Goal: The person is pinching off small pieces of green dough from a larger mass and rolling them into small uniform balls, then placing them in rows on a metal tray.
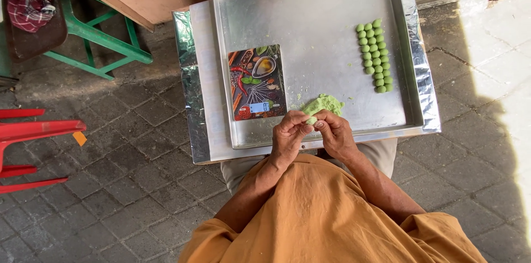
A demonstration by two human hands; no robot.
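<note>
My left hand [289, 133] and my right hand [334, 134] meet at the near edge of a large metal tray [310, 8]. Together their fingertips pinch a small piece of green dough [311, 121]. Just beyond the fingers a lump of green dough [325, 103] lies on the tray. Several small green dough balls [375, 55] stand in two neat rows at the tray's right side. A flat kitchen scale [257, 82] with a picture of spices and a small lit display lies on the tray to the left of my hands.
The tray rests on a foil-covered board [193, 86] over my lap. A green stool [105, 36] stands at the back left and red plastic furniture [33, 130] at the far left. The ground is grey paving [110, 185].
</note>
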